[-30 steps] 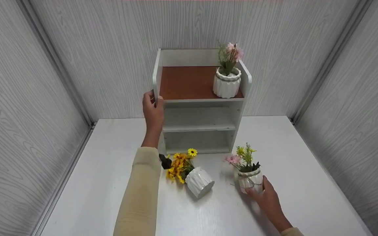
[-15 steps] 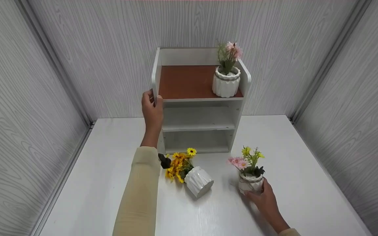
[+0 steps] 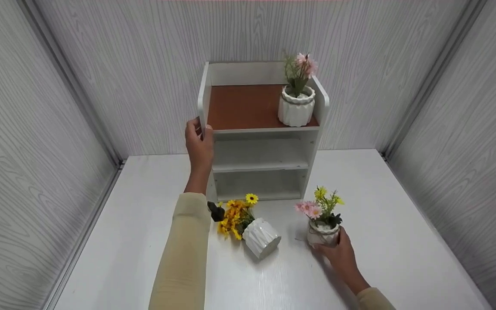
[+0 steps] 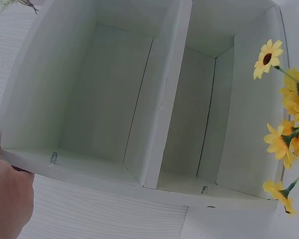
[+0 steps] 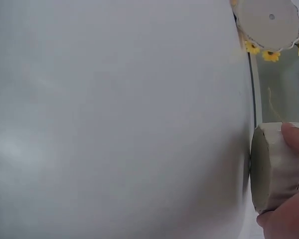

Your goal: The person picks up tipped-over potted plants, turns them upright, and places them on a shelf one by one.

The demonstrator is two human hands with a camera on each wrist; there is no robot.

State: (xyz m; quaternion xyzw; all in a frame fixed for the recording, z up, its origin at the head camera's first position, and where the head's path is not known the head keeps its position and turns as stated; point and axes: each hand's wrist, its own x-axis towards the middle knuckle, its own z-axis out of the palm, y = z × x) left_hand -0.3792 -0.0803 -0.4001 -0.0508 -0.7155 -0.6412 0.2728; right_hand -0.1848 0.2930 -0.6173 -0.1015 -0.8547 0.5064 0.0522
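Note:
In the head view my left hand [image 3: 199, 146] grips the front edge of the left side panel of a small white shelf unit [image 3: 265, 129], thumb in front. My right hand [image 3: 342, 256] holds a white ribbed flowerpot [image 3: 322, 234] with pink and yellow flowers, thumb and fingers on either side of it. In the right wrist view this pot's base [image 5: 261, 172] shows, tilted near the table. Another white pot [image 3: 261, 238] with yellow-orange flowers [image 3: 233, 217] lies on its side between the arms. A third pot [image 3: 296, 106] with pink flowers stands upright on the brown top shelf, at its right end.
The white table [image 3: 114, 241] bears the shelf unit near its back. Grey wood-grained walls [image 3: 144, 64] stand at the back and both sides. Below the brown top [image 3: 243, 105] are two open compartments, the lower one [image 3: 258, 185] just behind the fallen flowers.
My right hand has shifted slightly left and away from me with the flowerpot, whose flowers have turned a little. My left hand stays on the shelf unit's side.

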